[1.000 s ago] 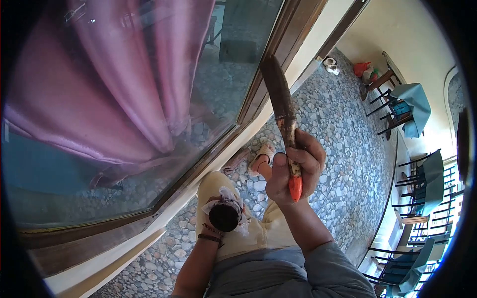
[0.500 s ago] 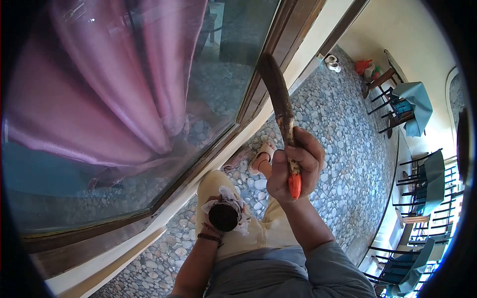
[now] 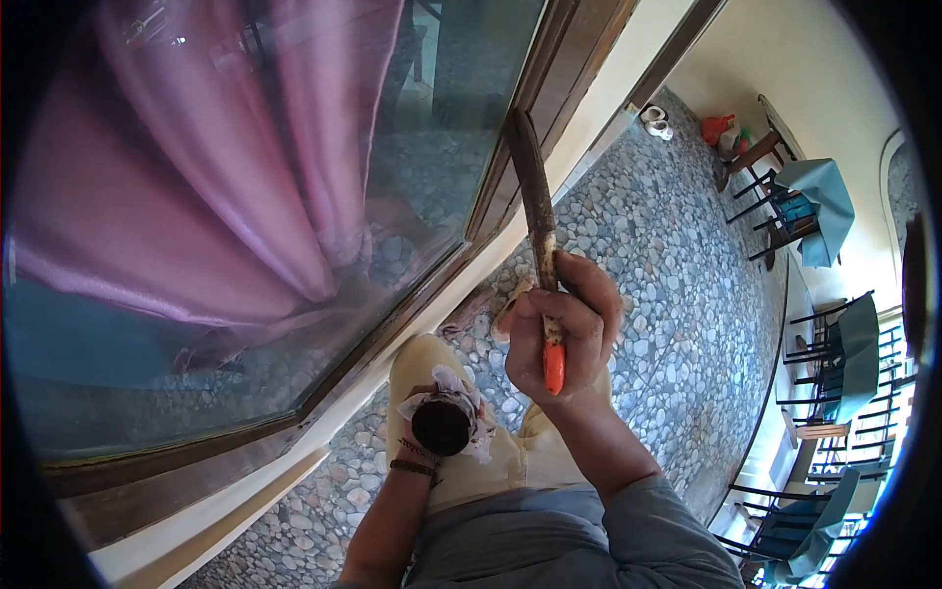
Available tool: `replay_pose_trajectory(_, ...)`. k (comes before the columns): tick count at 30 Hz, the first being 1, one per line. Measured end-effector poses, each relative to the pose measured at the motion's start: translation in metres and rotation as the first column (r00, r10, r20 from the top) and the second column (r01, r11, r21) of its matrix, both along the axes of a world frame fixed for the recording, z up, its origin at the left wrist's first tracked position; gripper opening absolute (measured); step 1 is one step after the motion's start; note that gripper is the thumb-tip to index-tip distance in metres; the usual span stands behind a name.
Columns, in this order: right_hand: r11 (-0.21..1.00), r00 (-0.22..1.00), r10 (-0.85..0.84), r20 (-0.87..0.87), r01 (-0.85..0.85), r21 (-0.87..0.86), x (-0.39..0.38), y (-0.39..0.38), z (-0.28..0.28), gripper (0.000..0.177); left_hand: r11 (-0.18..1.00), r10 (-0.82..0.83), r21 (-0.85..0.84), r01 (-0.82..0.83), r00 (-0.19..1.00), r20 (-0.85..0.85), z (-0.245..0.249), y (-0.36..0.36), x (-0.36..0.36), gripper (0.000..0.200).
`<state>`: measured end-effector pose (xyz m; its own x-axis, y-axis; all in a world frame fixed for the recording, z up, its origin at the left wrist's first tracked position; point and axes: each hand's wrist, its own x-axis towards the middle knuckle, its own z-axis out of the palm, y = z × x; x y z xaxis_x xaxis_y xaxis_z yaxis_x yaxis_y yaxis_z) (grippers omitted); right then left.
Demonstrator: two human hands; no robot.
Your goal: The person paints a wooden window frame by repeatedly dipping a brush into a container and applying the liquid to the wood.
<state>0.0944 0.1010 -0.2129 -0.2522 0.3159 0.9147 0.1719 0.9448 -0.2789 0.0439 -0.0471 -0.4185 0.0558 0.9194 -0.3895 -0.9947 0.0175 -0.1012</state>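
Note:
My right hand (image 3: 569,329) is closed round the worn handle of a paintbrush (image 3: 543,221), whose red end sticks out below the fingers. Its long dark bristles reach up to the brown wooden window frame (image 3: 483,218), the tip overlapping the wood in this view. Low at my thigh, my left hand (image 3: 417,407) is wrapped round a small can (image 3: 442,426) with dark brown contents or a dark inside. Stained white wrapping bunches round the can's rim, and most of the left fingers are hidden behind it.
Glass (image 3: 446,147) fills the frame at my left, with a pink curtain (image 3: 294,196) behind it. Pebbled floor (image 3: 677,255) stretches to the right. Chairs with teal covers (image 3: 819,206) line the far wall; white shoes (image 3: 655,122) and a red bag (image 3: 718,128) lie farther back.
My right hand has shifted a little left and the paintbrush has turned, now showing narrower, its tip slightly lower along the frame. The left hand and can stay put.

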Motion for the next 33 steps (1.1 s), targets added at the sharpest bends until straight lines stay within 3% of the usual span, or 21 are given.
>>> replay_pose_trajectory(4, 0.999, 0.997, -0.021, 0.075, 0.019, 0.028, 0.002, -0.001, -0.002, 0.02, 0.998, -0.018, 0.057, 0.019, 1.0, -0.01, -0.005, 0.0, -0.001, 0.043)
replay_pose_trajectory(7, 0.999, 0.995, -0.035, 0.096, 0.034, 0.012, 0.0, -0.003, -0.004, 0.021, 0.999, -0.017, -0.04, 0.019, 0.999, 0.039, -0.003, 0.0, 0.0, 0.044)
replay_pose_trajectory(10, 0.999, 1.0, 0.008, 0.01, -0.008, -0.038, -0.004, -0.004, -0.005, 0.029, 0.995, 0.014, -0.096, -0.008, 0.999, 0.053, -0.006, 0.0, 0.0, 0.045)
replay_pose_trajectory(13, 1.0, 1.0, -0.004, 0.027, 0.004, 0.0, -0.005, -0.005, -0.006, 0.029, 0.998, -0.055, 0.01, 0.056, 0.995, -0.086, -0.012, 0.001, -0.002, 0.046)
replay_pose_trajectory(16, 0.999, 0.997, -0.036, 0.075, 0.036, 0.004, -0.004, -0.006, -0.01, 0.019, 1.0, -0.001, -0.02, 0.002, 1.0, 0.018, -0.006, 0.002, -0.001, 0.047)
replay_pose_trajectory(18, 0.999, 0.996, -0.047, 0.069, 0.048, -0.009, -0.005, -0.006, -0.011, 0.018, 0.997, -0.048, 0.05, 0.059, 0.978, -0.202, -0.011, 0.003, -0.003, 0.049)
replay_pose_trajectory(19, 0.999, 0.996, -0.048, 0.07, 0.048, -0.011, -0.005, -0.006, -0.012, 0.018, 0.997, -0.049, 0.048, 0.059, 0.978, -0.201, -0.013, 0.003, -0.002, 0.049)
replay_pose_trajectory(22, 0.999, 0.998, -0.035, 0.056, 0.036, -0.015, -0.006, -0.006, -0.014, 0.018, 0.999, -0.002, -0.038, -0.001, 0.995, -0.1, 0.0, 0.003, 0.001, 0.049)
replay_pose_trajectory(25, 0.999, 0.997, -0.045, 0.066, 0.047, -0.017, -0.007, -0.005, -0.018, 0.018, 0.998, 0.053, 0.038, -0.055, 0.997, 0.047, 0.008, 0.002, 0.0, 0.051)
replay_pose_trajectory(27, 0.999, 0.998, -0.033, 0.047, 0.034, -0.025, -0.009, -0.005, -0.02, 0.018, 0.991, -0.006, 0.134, 0.029, 0.986, -0.168, -0.007, 0.0, -0.003, 0.05)
replay_pose_trajectory(28, 0.999, 0.998, -0.034, 0.048, 0.035, -0.027, -0.009, -0.005, -0.021, 0.018, 0.991, -0.007, 0.132, 0.03, 0.986, -0.167, -0.014, 0.0, -0.003, 0.05)
replay_pose_trajectory(30, 0.999, 0.999, -0.032, 0.04, 0.034, -0.031, -0.009, -0.005, -0.024, 0.018, 0.991, 0.017, 0.129, 0.027, 0.944, -0.328, -0.018, 0.001, -0.003, 0.048)
replay_pose_trajectory(33, 0.999, 0.999, -0.025, 0.046, 0.027, -0.032, -0.009, -0.004, -0.027, 0.019, 1.0, 0.021, 0.008, -0.02, 0.983, -0.184, -0.012, 0.003, 0.001, 0.053)
